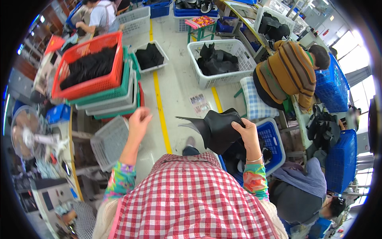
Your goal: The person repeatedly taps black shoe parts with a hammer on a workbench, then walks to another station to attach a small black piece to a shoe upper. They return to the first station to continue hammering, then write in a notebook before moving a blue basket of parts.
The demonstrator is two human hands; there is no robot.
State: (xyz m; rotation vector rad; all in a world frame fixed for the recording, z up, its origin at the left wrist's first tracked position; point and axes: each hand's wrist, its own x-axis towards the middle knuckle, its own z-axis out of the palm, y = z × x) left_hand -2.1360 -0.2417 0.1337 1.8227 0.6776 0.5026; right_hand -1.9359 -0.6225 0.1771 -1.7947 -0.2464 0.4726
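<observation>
— What has the person in the checked apron got hold of?

— The right hand (248, 133) has its grip closed round a black leather piece (217, 129), a floppy cut shape with pointed flaps sticking out toward the left. Fingers lie over the top edge, and the thumb seems tucked behind, though I can't see it. The piece hangs in the air just above a blue crate (274, 143) that stands on the floor at the person's right, with more dark pieces inside it.

— And the other hand?

— The left hand (139, 121) is empty, its grip loosely open with the fingers curled a little. It is raised over the grey basket (109, 141), which sits tilted beside the stack of crates, but I can't tell whether it touches the rim.

— What stack?

— A red basket (93, 63) full of black material sits on top of green and grey ones, left of the yellow line (159, 99) painted on the floor. Across that line stands a white basket (223, 59) with more black pieces.

— Anyone else about?

— A person in a striped top (290, 71) is bent over the bench at the right, next to a checked cushion (254, 101) on a stool.
</observation>
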